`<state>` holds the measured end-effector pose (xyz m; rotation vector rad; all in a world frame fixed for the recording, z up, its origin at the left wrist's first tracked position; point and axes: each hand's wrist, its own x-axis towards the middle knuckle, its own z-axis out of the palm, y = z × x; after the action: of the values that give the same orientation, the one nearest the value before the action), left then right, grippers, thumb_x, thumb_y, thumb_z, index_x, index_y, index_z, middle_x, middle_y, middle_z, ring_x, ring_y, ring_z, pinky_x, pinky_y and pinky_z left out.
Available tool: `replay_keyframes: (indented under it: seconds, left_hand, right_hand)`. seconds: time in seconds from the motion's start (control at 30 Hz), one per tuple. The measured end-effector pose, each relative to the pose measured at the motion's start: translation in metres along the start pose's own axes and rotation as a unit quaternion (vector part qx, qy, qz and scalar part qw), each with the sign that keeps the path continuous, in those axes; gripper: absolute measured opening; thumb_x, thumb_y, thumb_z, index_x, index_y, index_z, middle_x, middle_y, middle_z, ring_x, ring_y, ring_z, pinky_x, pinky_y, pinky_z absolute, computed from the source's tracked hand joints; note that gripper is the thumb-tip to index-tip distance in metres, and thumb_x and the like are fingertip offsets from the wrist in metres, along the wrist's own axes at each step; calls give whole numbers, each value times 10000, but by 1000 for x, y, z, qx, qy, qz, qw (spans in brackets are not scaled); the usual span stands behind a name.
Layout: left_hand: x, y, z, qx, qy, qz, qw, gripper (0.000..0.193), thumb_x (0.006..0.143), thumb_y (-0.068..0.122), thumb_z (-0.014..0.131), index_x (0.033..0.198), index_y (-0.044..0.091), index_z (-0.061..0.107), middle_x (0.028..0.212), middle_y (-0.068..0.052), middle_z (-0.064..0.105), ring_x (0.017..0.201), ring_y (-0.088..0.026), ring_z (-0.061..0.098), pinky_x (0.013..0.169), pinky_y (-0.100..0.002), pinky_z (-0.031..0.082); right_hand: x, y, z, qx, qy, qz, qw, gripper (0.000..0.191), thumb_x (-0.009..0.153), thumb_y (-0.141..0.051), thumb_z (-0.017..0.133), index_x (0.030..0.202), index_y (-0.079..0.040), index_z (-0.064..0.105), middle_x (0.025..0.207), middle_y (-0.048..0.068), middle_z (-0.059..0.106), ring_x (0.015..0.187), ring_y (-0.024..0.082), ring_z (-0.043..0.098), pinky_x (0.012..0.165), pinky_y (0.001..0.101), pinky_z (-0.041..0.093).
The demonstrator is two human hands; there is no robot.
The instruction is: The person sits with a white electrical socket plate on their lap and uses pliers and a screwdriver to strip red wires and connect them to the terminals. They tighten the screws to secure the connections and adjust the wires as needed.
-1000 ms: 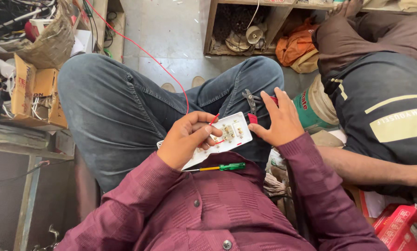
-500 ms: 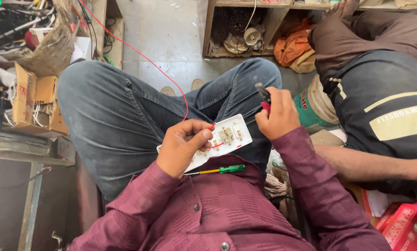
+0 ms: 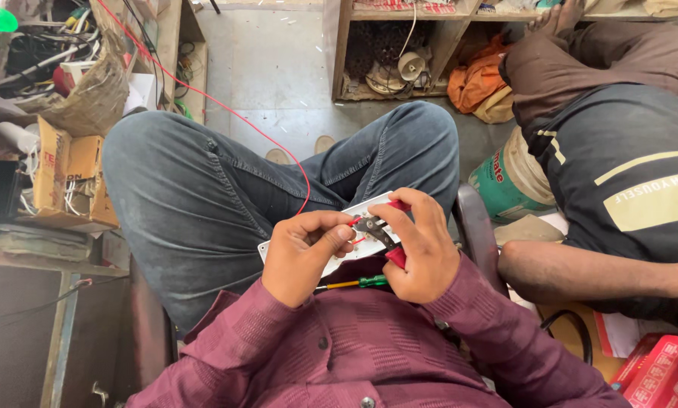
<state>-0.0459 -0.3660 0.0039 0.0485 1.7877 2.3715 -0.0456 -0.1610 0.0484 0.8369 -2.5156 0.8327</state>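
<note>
The person is sitting with crossed legs in blue jeans, and a white switch plate [image 3: 354, 245] is resting on the lap, just in front of the maroon shirt. The left hand [image 3: 301, 257] is curling its fingers [image 3: 337, 236] closed over the plate's near edge, pinching the end of a thin red wire [image 3: 225, 113] against it. That wire is running up and away across the left thigh towards the cluttered shelf at the upper left. The right hand [image 3: 422, 245] is gripping a pair of red-handled pliers [image 3: 380, 233], its fingers wrapped shut around the handles; the dark metal tips are pointing left and lying on the plate, just beside the left thumb and the wire end. A green-handled screwdriver [image 3: 354, 283] is lying on the lap below both hands, touching the shirt. Another person in a dark shirt is sitting close by on the right, well apart from the plate.
</note>
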Motion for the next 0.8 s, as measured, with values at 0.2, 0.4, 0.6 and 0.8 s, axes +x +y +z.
replay_keyframes:
  seconds: [0.2,0.4,0.6,0.8]
  left_hand:
    - [-4,9,5,68,20,9,997,194,912,76,724,1065,-37,764,825,-44,751,692,-72,651,627,-239,527]
    - [-6,18,14,259,56,195,944,255,800,125,838,893,-33,661,762,-63,648,666,-80,566,606,-241,491]
    - [0,7,21,229,115,152,954,407,804,188,899,766,6,537,629,-57,600,635,-42,494,543,-262,450]
    - [1,7,5,402,40,131,905,391,749,264,896,783,15,596,660,-140,620,583,-247,611,564,-367,490]
  right_hand:
    - [-3,4,4,-38,21,-6,999,632,548,-102,736,1167,-62,614,1145,176,536,1051,403,549,934,495,437]
    - [-11,10,17,3,18,20,1000,548,590,-75,709,1125,-50,596,1060,155,558,972,372,571,876,451,474]
    - [-17,11,31,353,-31,197,914,568,644,10,587,1209,-19,534,1104,157,551,1008,321,576,897,356,484]
    - [-15,34,3,146,-17,149,978,595,687,-21,607,1275,-19,519,1177,177,525,1084,370,559,986,373,449]
